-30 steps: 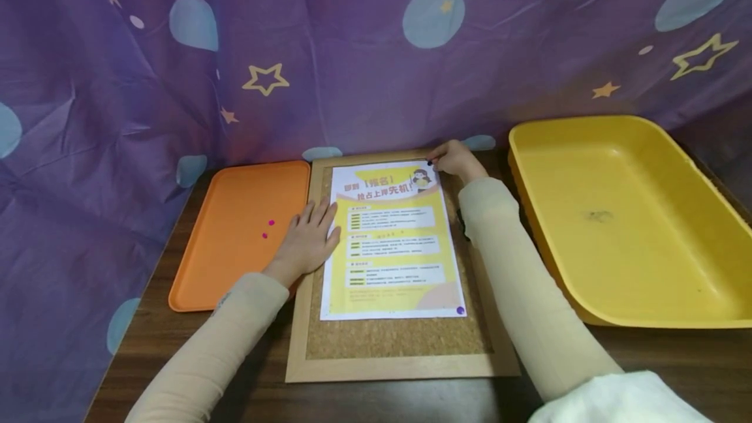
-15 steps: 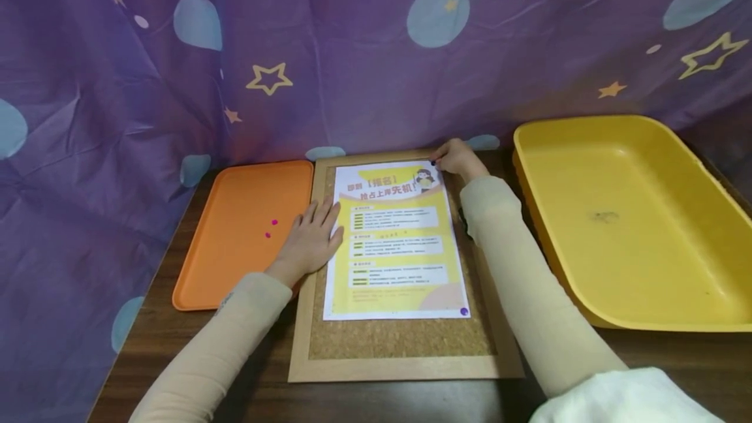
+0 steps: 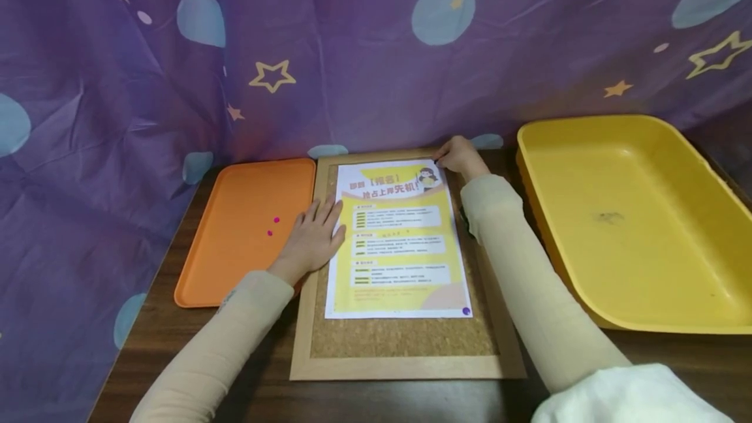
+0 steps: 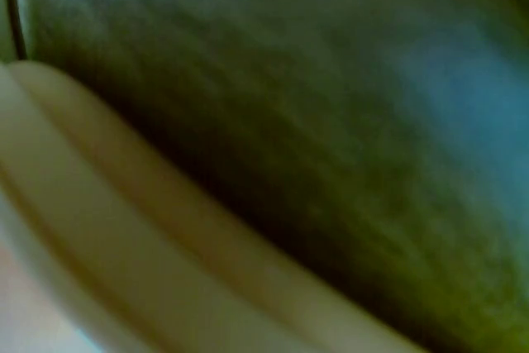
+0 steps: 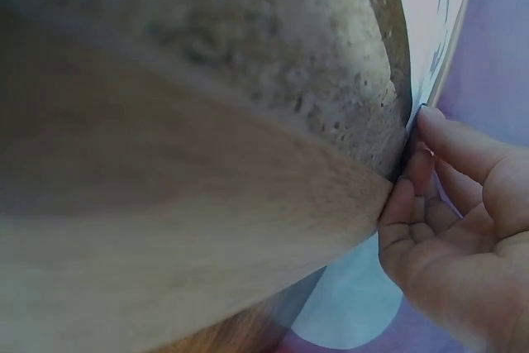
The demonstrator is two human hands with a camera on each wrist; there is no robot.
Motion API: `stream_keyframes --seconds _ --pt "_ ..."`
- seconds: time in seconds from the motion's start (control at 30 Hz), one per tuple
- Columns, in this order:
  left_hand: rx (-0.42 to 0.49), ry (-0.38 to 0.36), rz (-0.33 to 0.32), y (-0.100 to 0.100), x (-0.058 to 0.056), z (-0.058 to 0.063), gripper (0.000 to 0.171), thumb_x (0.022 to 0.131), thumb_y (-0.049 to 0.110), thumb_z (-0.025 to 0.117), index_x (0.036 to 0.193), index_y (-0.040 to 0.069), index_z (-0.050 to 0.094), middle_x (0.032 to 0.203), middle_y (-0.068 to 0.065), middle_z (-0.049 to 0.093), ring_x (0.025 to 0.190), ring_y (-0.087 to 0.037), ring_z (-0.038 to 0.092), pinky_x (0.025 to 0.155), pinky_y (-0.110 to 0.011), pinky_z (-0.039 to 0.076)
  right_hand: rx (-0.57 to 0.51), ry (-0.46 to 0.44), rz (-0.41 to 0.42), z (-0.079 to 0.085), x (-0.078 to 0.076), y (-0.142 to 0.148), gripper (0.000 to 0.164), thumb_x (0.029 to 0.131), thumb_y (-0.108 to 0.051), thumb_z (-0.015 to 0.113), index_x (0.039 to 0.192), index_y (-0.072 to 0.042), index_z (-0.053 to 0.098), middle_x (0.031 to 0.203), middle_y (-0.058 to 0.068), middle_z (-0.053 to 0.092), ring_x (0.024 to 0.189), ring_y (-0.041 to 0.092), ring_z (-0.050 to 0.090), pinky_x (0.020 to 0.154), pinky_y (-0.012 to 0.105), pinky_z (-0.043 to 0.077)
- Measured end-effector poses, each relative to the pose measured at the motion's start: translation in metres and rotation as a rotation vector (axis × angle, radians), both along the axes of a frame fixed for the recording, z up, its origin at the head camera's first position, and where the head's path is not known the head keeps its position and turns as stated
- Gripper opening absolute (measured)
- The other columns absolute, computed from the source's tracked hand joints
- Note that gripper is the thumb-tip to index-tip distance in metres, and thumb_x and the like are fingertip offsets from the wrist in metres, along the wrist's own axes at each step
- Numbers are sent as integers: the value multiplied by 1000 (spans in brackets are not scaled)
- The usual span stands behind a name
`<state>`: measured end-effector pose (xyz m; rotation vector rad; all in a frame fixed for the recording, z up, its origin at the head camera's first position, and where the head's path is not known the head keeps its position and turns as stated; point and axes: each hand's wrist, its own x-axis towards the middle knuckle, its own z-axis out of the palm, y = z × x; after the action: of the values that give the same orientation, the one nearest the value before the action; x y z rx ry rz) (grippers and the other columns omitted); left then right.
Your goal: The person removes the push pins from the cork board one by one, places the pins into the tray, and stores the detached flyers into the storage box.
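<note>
A yellow and white printed poster (image 3: 399, 305) lies on a cork board (image 3: 405, 339) with a wooden frame. My left hand (image 3: 310, 240) lies with spread fingers over the frame's left side and the poster's left edge. At the poster's upper right corner, my right hand (image 3: 461, 156) pinches a small dark thumbtack (image 3: 437, 162), mostly hidden by the fingertips. The right wrist view shows the thumb and fingers of that hand (image 5: 463, 212) against the board's edge. A purple thumbtack (image 3: 467, 311) sits in the poster's lower right corner. Blur fills the left wrist view.
Left of the board is an orange tray (image 3: 229, 266) with two small magenta thumbtacks (image 3: 277, 220) on it. A deep yellow bin (image 3: 646, 266) stands to the right. Behind the brown table (image 3: 141, 371) hangs a purple patterned curtain (image 3: 364, 51).
The head view has shifted slightly, moving the scene a little rightward. Less of the dark thumbtack shows beside my right fingertips. Both hands keep nearly the same places on the board.
</note>
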<state>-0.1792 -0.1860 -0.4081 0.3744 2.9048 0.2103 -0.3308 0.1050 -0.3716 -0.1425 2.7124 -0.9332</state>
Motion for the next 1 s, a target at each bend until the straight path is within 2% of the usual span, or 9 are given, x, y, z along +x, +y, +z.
stream_keyframes --seconds 0.23,0.33,0.43,0.5,0.6,0.7,0.77,0.9,1.0 --pt "1 5 1 -1 0 0 60 102 43 22 155 15 12 163 -7 7 149 -36 7 117 -59 16 10 3 0 -5 -10 2 25 86 -4 63 107 6 69 118 23 65 113 33 56 104 39 43" --pt "-2 3 1 -1 -1 0 60 103 43 22 155 15 12 163 -7 7 149 -36 7 117 -59 16 4 11 -1 -37 -41 10 19 83 -11 70 100 -2 75 109 17 71 105 28 60 99 34 46" --pt "-6 2 -2 -1 -1 0 60 103 43 22 155 15 12 163 -7 7 149 -36 7 117 -59 16 -7 50 -5 -84 -81 23 10 79 -16 75 88 -14 79 95 5 75 92 20 63 87 26 49" --pt "-11 1 -1 -1 -1 0 60 103 43 21 155 15 12 163 -7 7 149 -35 6 117 -58 16 -25 79 -10 -99 -94 28 6 76 -16 77 81 -18 79 87 2 75 83 17 63 79 23 49" --pt "-7 4 0 -1 -1 0 60 102 42 22 155 14 13 163 -8 7 149 -36 6 117 -59 16 -33 91 -36 -81 -75 21 9 76 -11 74 84 -12 79 89 7 75 84 19 62 81 26 50" --pt "-9 2 1 -1 -1 0 60 102 42 22 155 14 13 163 -8 7 149 -36 6 117 -59 16 -34 55 -42 -38 -36 8 18 80 -8 71 96 0 75 103 16 73 99 28 61 94 35 48" --pt "-11 2 -3 -1 0 1 60 102 42 22 155 13 13 163 -9 8 149 -36 7 117 -59 17 -45 54 -38 -22 -20 5 19 82 -6 68 99 3 74 104 17 72 103 30 59 97 36 46" --pt "-16 -6 1 -1 -1 0 60 103 43 21 155 15 11 163 -7 6 149 -35 6 117 -58 16 -74 43 -57 -8 -3 1 23 85 -3 66 104 8 70 111 22 68 105 31 57 96 37 46" --pt "-10 -9 0 -1 -1 0 60 103 43 21 155 15 11 163 -7 6 150 -35 5 118 -58 15 -92 29 -83 -7 1 0 25 86 -2 64 108 9 68 118 25 64 106 30 56 95 37 46"
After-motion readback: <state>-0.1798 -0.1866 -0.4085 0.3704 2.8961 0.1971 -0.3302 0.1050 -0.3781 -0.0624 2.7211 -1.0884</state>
